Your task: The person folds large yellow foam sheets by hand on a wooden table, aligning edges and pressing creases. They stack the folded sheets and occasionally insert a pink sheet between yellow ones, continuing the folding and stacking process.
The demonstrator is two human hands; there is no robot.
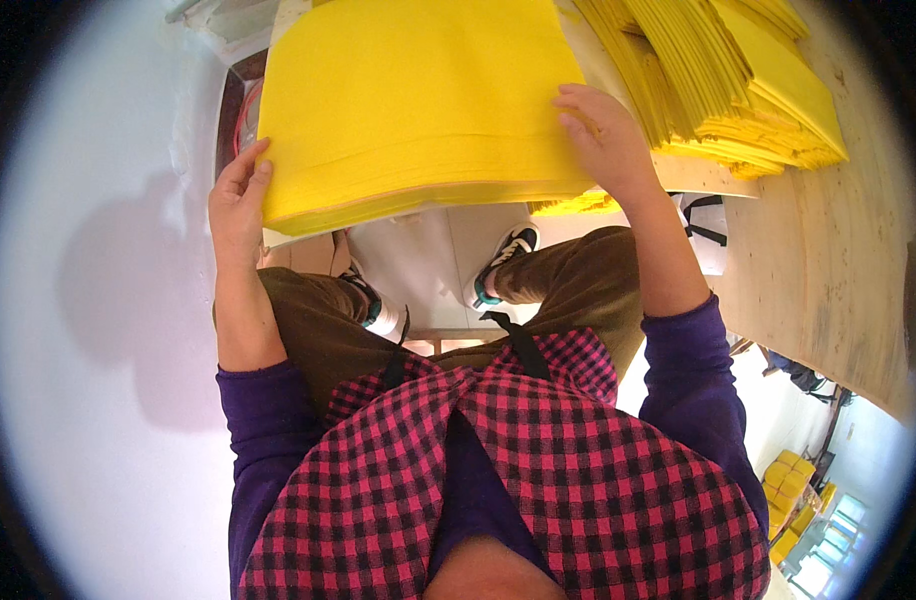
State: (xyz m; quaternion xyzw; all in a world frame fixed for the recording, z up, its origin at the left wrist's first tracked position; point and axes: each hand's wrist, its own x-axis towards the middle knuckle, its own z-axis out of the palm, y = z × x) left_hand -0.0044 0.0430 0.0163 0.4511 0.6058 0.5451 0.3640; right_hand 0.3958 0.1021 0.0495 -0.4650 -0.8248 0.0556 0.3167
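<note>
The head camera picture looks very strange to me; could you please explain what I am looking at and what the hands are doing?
This is one view from a wide fisheye camera worn on a person's head, looking straight down, so edges bend near the rim. There is no machine: the two bare hands belong to the wearer, whose checked top, purple sleeves, brown trousers and shoes fill the lower part. The left hand grips the left edge of a stack of large yellow sheets. The right hand rests on that stack's right edge, fingers curled over it. The stack lies on a pale board. To the right, a second, fanned pile of yellow sheets sits beside a wooden surface.
</note>
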